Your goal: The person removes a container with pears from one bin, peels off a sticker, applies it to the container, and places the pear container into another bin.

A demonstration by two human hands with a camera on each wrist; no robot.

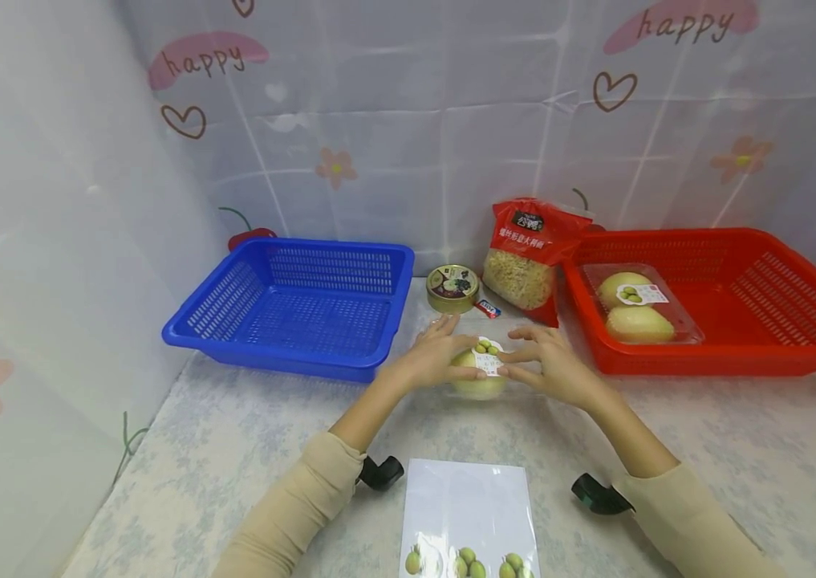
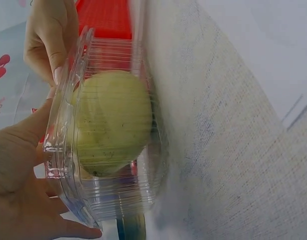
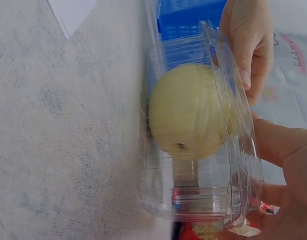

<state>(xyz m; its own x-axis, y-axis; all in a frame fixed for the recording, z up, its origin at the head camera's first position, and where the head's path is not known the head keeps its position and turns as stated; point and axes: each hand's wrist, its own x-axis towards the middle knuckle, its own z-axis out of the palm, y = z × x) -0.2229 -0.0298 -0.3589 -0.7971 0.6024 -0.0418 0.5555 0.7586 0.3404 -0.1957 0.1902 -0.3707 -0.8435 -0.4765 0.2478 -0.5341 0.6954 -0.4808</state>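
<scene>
A clear plastic container (image 2: pixel 108 195) with a pale yellow-green melon (image 1: pixel 480 388) inside stands on the cloth-covered table in front of me. A white label with fruit pictures (image 1: pixel 489 365) is on its lid. My left hand (image 1: pixel 436 357) rests across the lid's left part, fingers spread, thumb near the label. From the other side my right hand (image 1: pixel 555 365) touches the lid with spread fingers, its thumb and forefinger by the label. Both wrist views show the melon through the container's ribbed wall. Some fingertips are hidden behind the lid edge.
A blue basket (image 1: pixel 288 369) stands at left; a red basket (image 1: pixel 725 361) at right holds another melon pack (image 1: pixel 639 309). Behind the container are a round tin (image 1: pixel 452 289), a small wrapped candy (image 1: pixel 488 309) and a red pasta bag (image 1: pixel 530 257). A white sheet (image 1: pixel 468 506) lies in front.
</scene>
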